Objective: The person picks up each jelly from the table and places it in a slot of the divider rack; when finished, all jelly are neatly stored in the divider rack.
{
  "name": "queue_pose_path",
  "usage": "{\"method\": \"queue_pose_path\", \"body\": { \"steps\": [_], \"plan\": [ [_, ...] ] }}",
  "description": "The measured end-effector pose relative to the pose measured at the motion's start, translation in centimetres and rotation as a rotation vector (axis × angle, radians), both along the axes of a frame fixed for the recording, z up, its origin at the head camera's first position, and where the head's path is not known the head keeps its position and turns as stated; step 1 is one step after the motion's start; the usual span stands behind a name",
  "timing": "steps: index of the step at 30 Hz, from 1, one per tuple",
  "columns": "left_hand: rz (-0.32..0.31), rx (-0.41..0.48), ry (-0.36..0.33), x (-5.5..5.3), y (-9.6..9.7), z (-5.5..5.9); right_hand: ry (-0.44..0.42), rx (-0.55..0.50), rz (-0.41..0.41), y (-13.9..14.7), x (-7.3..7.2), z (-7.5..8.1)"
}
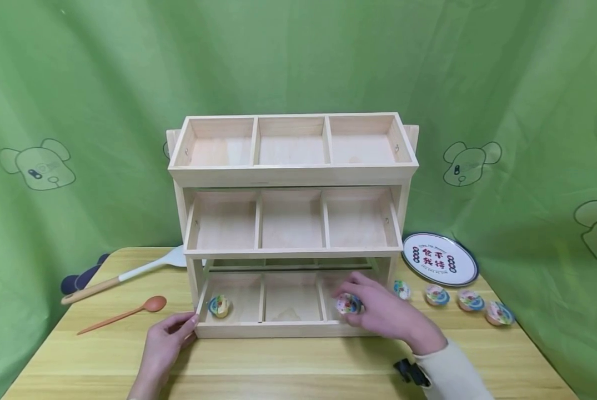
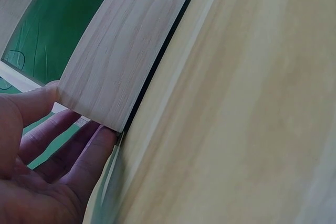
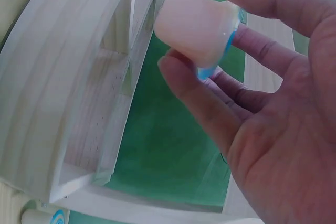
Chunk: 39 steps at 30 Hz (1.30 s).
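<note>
A pale wooden rack point(image 1: 293, 176) has three tilted tiers, each split into three compartments. My right hand point(image 1: 385, 311) pinches a jelly cup point(image 1: 349, 304) by its sides over the bottom tier's right compartment. In the right wrist view the cup point(image 3: 191, 27) is pale pink with a blue-edged lid, held between thumb and fingers point(image 3: 265, 51). Another jelly cup point(image 1: 219, 306), yellowish, sits in the bottom left compartment. My left hand point(image 1: 165, 347) grips the bottom tier's front left corner; in the left wrist view thumb and fingertips meet the end of its front board point(image 2: 118, 51).
Several jelly cups point(image 1: 470, 300) stand in a row right of the rack, before an oval plate point(image 1: 440, 259) with red lettering. On the left lie an orange spoon point(image 1: 155, 303) and a white spatula point(image 1: 143, 271) with a wooden handle. A green curtain point(image 1: 298, 55) hangs behind.
</note>
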<state>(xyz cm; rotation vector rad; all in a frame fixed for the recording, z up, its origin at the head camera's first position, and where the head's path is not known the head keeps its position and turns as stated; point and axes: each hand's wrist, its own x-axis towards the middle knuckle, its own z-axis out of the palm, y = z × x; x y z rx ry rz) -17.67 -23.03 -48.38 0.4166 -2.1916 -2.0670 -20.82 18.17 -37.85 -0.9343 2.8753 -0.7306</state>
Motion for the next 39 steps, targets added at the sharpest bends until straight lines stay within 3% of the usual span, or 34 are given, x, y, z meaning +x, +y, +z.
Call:
{"method": "queue_pose_path", "body": {
  "steps": [23,39],
  "plan": [
    [-0.002,-0.001,-0.001,0.0,-0.1,0.0,-0.038,-0.004,0.090,-5.3,-1.4,-0.8],
    [0.005,0.004,-0.004,0.0,0.0,0.0,-0.022,-0.007,0.227,-9.1,-2.2,-1.2]
  ]
}}
